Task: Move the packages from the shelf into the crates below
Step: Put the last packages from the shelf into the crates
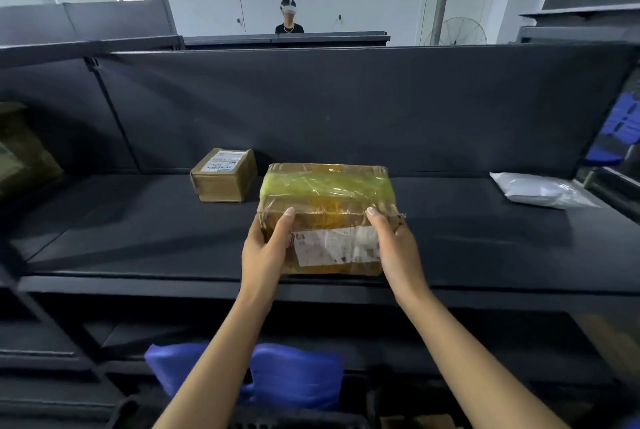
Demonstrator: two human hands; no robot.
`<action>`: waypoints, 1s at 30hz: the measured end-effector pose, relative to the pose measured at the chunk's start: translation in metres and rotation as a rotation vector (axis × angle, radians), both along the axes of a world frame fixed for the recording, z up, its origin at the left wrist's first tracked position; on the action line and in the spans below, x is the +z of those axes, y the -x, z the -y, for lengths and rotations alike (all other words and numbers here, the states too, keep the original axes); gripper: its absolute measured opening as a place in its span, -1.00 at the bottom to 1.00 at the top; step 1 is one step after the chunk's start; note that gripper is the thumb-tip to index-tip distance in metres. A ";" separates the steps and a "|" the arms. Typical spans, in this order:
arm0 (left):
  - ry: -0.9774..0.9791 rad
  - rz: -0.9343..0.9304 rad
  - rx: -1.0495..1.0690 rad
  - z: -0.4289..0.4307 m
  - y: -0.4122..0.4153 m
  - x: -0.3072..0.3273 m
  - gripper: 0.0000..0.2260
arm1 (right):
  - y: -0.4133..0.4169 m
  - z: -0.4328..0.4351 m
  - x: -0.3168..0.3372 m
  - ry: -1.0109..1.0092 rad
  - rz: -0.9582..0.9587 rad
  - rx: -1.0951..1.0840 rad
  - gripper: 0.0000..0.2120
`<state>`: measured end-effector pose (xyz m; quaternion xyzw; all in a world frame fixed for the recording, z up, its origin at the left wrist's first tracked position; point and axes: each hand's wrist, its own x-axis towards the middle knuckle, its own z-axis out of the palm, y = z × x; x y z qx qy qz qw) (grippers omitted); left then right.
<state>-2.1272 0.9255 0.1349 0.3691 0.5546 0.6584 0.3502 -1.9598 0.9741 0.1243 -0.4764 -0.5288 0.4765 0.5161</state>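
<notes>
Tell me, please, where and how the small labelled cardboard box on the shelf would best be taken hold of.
The small cardboard box lies flat, label up, top and front free, while the shelf's back panel closes off the rear. So I would reach in from the front, over the top, and grip its left and right faces.

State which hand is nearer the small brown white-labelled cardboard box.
Left. The left hand grips the yellow-taped cardboard carton on the side facing the small box; the right hand grips its far side.
</notes>
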 end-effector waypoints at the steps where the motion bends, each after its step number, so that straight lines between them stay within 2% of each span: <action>1: -0.006 0.007 -0.007 0.017 -0.007 0.000 -0.71 | -0.007 0.015 0.000 -0.008 -0.010 -0.003 -0.71; 4: 0.000 0.023 -0.020 0.063 -0.019 -0.004 -0.75 | -0.025 0.058 -0.001 -0.051 -0.022 0.015 -0.66; 9: 0.023 0.105 -0.022 0.125 -0.029 -0.013 -0.85 | -0.048 0.112 -0.006 -0.123 0.087 0.094 -0.52; 14: 0.083 0.303 -0.102 0.164 -0.022 -0.029 -0.66 | -0.050 0.157 0.001 -0.219 0.159 0.158 -0.38; 19: 0.141 0.452 -0.134 0.205 -0.016 -0.038 -0.68 | -0.042 0.196 0.024 -0.308 0.374 0.242 -0.39; 23: 0.152 0.514 -0.089 0.233 -0.012 -0.046 -0.71 | -0.025 0.227 0.041 -0.386 0.496 0.269 -0.26; 28: 0.117 0.601 -0.103 0.263 -0.005 -0.045 -0.61 | -0.012 0.259 0.057 -0.443 0.688 0.289 -0.18; 30: 0.110 0.639 -0.123 0.271 -0.004 -0.044 -0.65 | -0.013 0.269 0.063 -0.489 0.768 0.290 -0.11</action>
